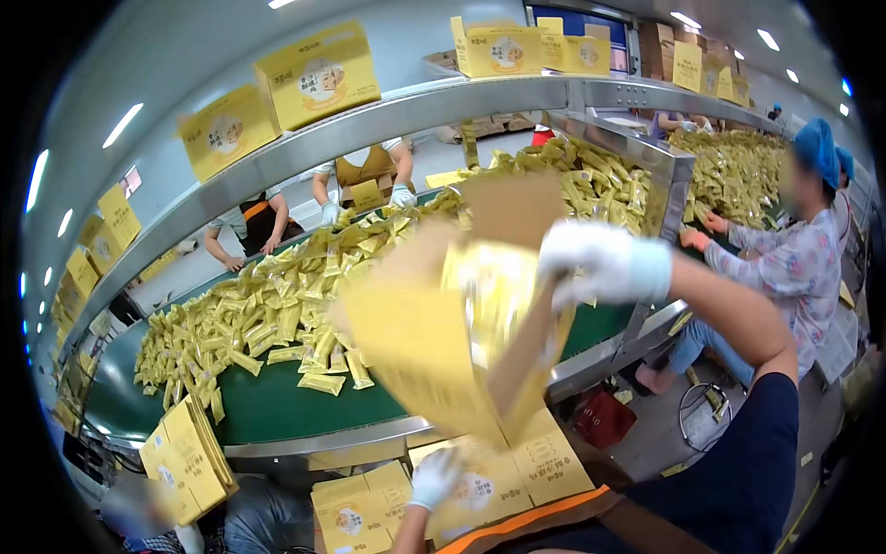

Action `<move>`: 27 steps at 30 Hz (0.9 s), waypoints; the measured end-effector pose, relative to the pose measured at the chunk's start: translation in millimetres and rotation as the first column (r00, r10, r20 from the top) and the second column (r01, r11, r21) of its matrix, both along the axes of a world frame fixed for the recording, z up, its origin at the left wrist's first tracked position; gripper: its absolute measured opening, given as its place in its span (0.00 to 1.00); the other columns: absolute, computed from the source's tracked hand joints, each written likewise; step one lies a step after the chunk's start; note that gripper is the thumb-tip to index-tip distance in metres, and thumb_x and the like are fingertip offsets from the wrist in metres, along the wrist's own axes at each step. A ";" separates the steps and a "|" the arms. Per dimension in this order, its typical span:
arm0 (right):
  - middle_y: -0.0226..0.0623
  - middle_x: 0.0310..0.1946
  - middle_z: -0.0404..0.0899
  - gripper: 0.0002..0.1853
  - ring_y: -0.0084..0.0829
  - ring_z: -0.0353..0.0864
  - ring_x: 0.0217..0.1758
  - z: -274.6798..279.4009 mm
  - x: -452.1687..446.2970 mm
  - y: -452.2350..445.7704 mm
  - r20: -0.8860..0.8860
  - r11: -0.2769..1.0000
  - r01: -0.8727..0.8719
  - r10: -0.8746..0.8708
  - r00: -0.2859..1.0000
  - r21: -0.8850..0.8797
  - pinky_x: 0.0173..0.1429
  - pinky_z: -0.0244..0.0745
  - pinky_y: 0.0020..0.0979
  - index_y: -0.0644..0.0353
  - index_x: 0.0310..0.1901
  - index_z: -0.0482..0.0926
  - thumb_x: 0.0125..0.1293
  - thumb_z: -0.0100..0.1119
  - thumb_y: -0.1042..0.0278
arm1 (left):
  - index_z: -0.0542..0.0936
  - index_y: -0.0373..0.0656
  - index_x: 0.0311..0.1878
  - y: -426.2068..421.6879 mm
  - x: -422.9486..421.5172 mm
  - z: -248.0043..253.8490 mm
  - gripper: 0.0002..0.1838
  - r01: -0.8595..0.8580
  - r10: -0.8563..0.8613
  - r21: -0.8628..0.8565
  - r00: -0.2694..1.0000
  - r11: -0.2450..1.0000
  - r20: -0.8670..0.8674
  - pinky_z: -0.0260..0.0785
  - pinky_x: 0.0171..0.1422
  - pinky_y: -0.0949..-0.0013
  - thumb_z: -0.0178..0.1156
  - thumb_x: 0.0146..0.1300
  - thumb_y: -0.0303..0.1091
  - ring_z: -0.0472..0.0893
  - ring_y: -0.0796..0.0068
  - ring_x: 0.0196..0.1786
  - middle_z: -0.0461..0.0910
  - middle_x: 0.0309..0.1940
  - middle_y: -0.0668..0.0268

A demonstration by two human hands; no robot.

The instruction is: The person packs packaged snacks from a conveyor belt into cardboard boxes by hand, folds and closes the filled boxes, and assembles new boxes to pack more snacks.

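Observation:
A yellow cardboard box [415, 346] with its flaps up hangs tilted in front of me, blurred by motion, and yellow packets [494, 295] show inside it. My right hand [600, 265], in a white glove, is closed on the box's flap at the right side. Lower down, my left hand [437, 477], also gloved in white, lies near the flat yellow cartons [544, 466] below the box; its fingers are smeared by motion. Behind the box, many loose yellow packets [235, 314] are heaped on the green conveyor belt [268, 406].
A metal rail [305, 148] carrying yellow boxes [318, 78] crosses above the belt. Co-workers stand across it. A seated person in a blue cap [798, 249] works at the right. Someone at the lower left is beside folded cartons [189, 462]. A red bag [604, 417] lies below the belt.

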State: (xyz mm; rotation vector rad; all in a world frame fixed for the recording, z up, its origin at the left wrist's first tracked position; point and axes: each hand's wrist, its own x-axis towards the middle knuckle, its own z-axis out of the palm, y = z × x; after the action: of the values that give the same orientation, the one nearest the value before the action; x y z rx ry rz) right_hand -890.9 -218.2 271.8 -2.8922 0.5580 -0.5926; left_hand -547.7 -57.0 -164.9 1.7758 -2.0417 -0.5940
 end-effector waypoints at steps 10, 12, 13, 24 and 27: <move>0.51 0.48 0.82 0.18 0.49 0.80 0.54 228.2 41.1 -175.6 0.426 0.636 0.654 -0.501 0.753 -0.408 0.59 0.74 0.42 0.61 0.49 0.80 0.60 0.64 0.61 | 0.66 0.53 0.73 42.4 -59.2 -3.2 0.36 -0.318 0.305 -0.009 0.901 0.948 0.307 0.46 0.75 0.32 0.53 0.64 0.57 0.55 0.41 0.77 0.58 0.76 0.52; 0.50 0.47 0.83 0.19 0.48 0.81 0.52 236.4 64.0 -216.7 0.478 0.545 0.693 -0.502 0.721 -0.472 0.58 0.74 0.41 0.61 0.49 0.80 0.60 0.64 0.59 | 0.63 0.55 0.75 42.2 -53.9 -36.3 0.38 -0.287 0.282 -0.042 0.889 0.957 0.360 0.46 0.72 0.28 0.52 0.64 0.59 0.55 0.42 0.77 0.56 0.77 0.58; 0.50 0.47 0.83 0.19 0.48 0.82 0.51 236.9 74.9 -240.3 0.504 0.501 0.709 -0.499 0.705 -0.496 0.57 0.74 0.41 0.62 0.49 0.80 0.60 0.64 0.58 | 0.62 0.55 0.76 42.9 -52.5 -47.8 0.38 -0.282 0.285 -0.062 0.887 0.957 0.364 0.46 0.72 0.27 0.52 0.64 0.60 0.55 0.42 0.77 0.55 0.78 0.58; 0.53 0.49 0.82 0.24 0.51 0.81 0.54 211.5 149.5 -362.5 0.357 0.472 0.718 -0.644 0.677 -0.511 0.61 0.73 0.44 0.60 0.52 0.81 0.67 0.50 0.49 | 0.71 0.49 0.68 30.1 -46.0 -69.4 0.34 -0.369 0.437 -0.265 0.855 0.891 0.279 0.61 0.65 0.38 0.57 0.58 0.50 0.65 0.42 0.71 0.61 0.74 0.52; 0.57 0.61 0.73 0.27 0.52 0.74 0.63 184.5 167.3 -345.3 0.486 0.423 0.735 -0.559 0.672 -0.530 0.67 0.68 0.44 0.61 0.61 0.73 0.66 0.52 0.52 | 0.71 0.48 0.68 27.0 -45.4 -54.1 0.35 -0.450 0.490 -0.208 0.845 0.868 0.214 0.59 0.67 0.36 0.59 0.57 0.50 0.63 0.39 0.71 0.61 0.73 0.49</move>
State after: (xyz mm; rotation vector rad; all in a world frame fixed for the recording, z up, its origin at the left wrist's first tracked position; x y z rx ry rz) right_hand -723.7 -563.5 456.3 -3.0290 1.8415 -1.5447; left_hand -593.1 -30.0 -219.0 2.2446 -1.6350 -0.0560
